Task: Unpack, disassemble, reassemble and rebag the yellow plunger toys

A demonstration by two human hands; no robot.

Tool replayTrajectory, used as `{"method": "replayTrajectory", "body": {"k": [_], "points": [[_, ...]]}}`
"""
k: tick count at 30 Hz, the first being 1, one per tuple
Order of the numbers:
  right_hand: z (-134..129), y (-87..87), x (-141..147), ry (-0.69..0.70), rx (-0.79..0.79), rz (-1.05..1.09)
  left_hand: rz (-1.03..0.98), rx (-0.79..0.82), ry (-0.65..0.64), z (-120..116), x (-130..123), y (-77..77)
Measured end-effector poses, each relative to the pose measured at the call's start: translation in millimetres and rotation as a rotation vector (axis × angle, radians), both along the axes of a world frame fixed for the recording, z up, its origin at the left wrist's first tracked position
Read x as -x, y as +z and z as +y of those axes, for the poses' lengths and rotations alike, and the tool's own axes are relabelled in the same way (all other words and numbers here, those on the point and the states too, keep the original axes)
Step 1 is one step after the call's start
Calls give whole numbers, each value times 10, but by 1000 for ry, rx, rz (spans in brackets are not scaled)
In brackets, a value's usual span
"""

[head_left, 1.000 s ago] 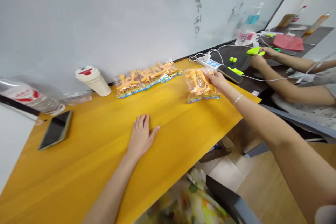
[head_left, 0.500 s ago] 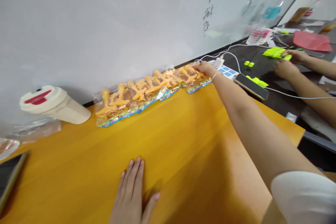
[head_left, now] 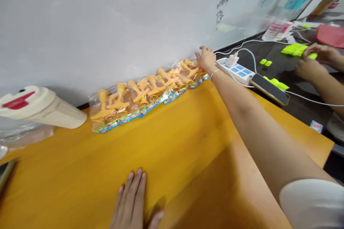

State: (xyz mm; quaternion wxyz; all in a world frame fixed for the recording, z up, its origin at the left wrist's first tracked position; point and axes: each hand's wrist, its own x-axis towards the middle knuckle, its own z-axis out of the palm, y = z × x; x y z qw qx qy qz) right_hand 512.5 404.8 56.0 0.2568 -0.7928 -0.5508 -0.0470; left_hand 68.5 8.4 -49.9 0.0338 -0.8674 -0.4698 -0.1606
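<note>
Along the foot of the whiteboard lies a row of clear plastic bags holding orange plastic pieces with flared, cup-like ends. The bags overlap, and their printed blue-green edges face me. My right hand is stretched out to the far right end of the row. Its thumb and fingers are apart at the last bag, and nothing shows between them; the hand's far side is hidden. Flat on the yellow-brown table, near its front, rests my left hand, fingers out and thumb apart, holding nothing.
At left a cream cup with a red-marked lid leans tilted beside a clear bag. Right of my right arm are a power strip with a plug and cables, and a phone. Another person's hands handle bright yellow pieces.
My right hand has gone from reaching down onto the last bag to being raised slightly, with fingers spread. That bag now sits closer against the others. The view has shifted a little right.
</note>
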Motion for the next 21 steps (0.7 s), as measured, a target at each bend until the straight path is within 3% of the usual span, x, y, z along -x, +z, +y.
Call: {"method": "replayTrajectory", "body": {"k": [6, 9, 13, 16, 21], "points": [[-660, -19, 287, 111, -136, -22, -60, -7, 35, 7, -162, 159], [-1138, -208, 633, 299, -166, 39, -90, 29, 48, 3, -219, 189], [-1716, -511, 1156, 510, 7, 222, -138, 99, 59, 12, -229, 242], [-1901, -615, 1407, 488, 80, 269, -172, 145, 48, 20, -212, 278], [-1789, -555, 1501, 292, 91, 337, -241, 198, 33, 49, -170, 290]]}}
